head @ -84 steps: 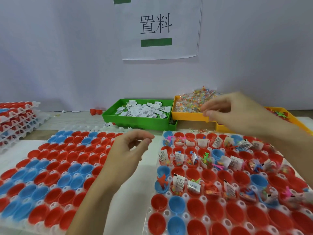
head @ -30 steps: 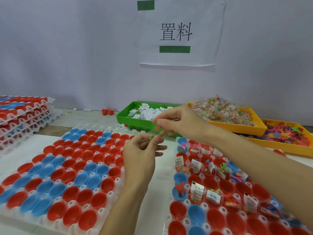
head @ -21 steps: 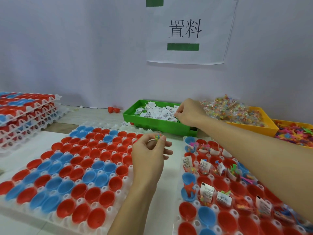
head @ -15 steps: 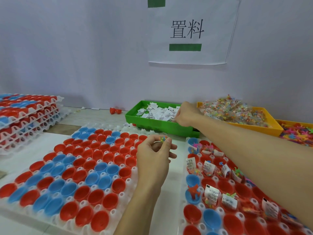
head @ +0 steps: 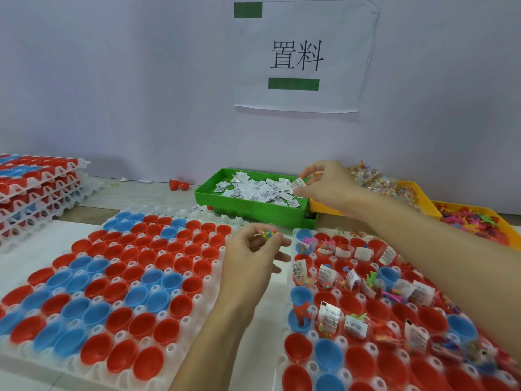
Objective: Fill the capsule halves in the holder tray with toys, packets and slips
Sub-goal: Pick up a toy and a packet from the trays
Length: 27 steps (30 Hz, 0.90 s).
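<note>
The left hand [head: 253, 258] pinches a small packet [head: 268, 234] at its fingertips, held between the two trays; it looks light, crinkly, likely slippery. To its right the right hand [head: 327, 187] nips a slip [head: 297, 183] by its edge over the green bin [head: 248, 210]; flimsy paper, easily creased

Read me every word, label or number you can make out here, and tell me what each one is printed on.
"置料": black characters on the white paper sign on the wall, between two green bars with no text.
Black print on the white slips in the green tray: too small to read.
Print on the slips in the capsule halves of the right holder tray: blurred, unreadable.
</note>
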{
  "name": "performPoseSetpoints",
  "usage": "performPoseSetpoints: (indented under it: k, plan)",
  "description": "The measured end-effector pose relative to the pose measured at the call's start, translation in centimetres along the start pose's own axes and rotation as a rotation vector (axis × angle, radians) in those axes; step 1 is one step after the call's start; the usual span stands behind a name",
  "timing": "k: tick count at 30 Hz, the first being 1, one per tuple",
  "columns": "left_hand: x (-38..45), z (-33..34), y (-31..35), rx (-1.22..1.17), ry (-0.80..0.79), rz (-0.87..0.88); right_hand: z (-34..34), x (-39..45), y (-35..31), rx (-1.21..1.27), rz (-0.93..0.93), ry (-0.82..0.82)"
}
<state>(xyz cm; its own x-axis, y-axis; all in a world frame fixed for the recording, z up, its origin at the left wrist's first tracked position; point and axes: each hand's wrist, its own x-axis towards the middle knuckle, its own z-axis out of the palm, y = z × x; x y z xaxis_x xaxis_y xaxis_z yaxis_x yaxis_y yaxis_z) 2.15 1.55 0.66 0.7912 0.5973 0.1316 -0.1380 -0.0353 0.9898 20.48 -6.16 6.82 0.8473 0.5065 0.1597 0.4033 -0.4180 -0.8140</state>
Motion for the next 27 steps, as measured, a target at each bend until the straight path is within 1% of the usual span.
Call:
performPoseSetpoints:
  k: [3, 6, 9, 14, 21, 23, 27]
  plan:
    - [-0.2, 0.2, 0.1, -0.052, -0.039, 0.047, -1.1, -3.8, -0.2, 0.024, -0.069, -0.114]
    - [-0.5, 0.5, 0.4, -0.133, -0.088, 0.073, -1.8, -7.3, 0.0, 0.067, -0.118, -0.185]
    - [-0.7, 0.9, 0.4, -0.181, -0.109, 0.090, -1.8, -9.5, 0.3, 0.133, -0.122, -0.257]
    - [-0.7, 1.1, 0.1, -0.161, -0.115, 0.104, -1.9, -10.6, 0.7, 0.135, -0.112, -0.288]
    - [-0.7, 1.3, 0.1, -0.200, -0.127, 0.123, -2.1, -11.2, 1.2, 0.248, -0.102, -0.389]
    - [-0.7, 1.2, 0.2, -0.179, -0.132, 0.136, -2.0, -11.3, 1.4, 0.250, -0.121, -0.370]
    - [-1.2, 1.5, 0.3, -0.136, -0.141, 0.142, -1.5, -11.4, 1.8, 0.295, -0.141, -0.281]
